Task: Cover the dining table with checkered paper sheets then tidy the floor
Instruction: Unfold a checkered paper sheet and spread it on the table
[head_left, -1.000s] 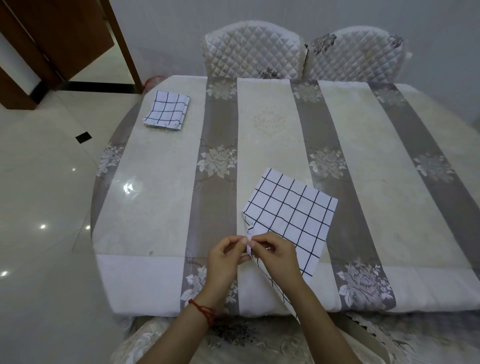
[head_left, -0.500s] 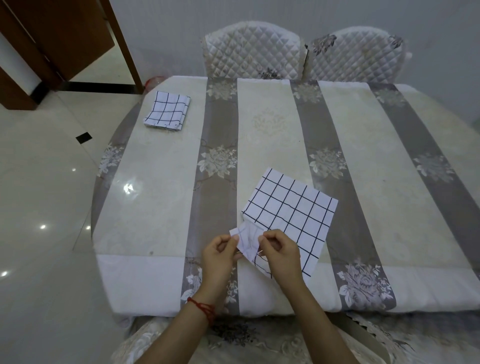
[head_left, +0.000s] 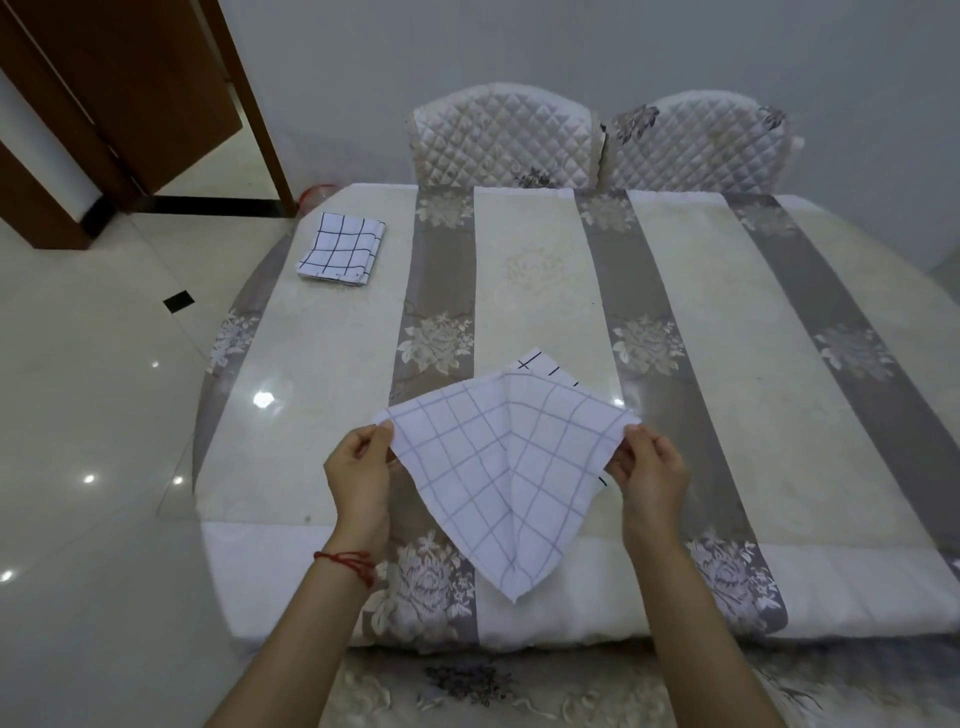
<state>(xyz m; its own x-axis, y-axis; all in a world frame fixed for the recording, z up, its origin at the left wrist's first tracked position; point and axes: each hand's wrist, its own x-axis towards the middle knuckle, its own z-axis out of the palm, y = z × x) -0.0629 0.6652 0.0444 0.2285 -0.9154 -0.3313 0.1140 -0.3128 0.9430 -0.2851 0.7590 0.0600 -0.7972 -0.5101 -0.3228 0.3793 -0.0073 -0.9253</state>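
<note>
Since half a second ago I see my hands spread apart, opening the white checkered paper sheet wide at centre frame above the bench's near edge. Left hand pinches its left corner, right hand pinches its right corner; the lowest corner hangs down over the striped floral cloth. At upper left a folded stack of checkered sheets lies on the bench.

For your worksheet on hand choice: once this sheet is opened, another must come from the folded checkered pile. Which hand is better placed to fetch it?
Probably the left hand. The folded pile lies at the table's far left, on that hand's side; the right hand would have to cross over the sheet both hands hold.
</note>
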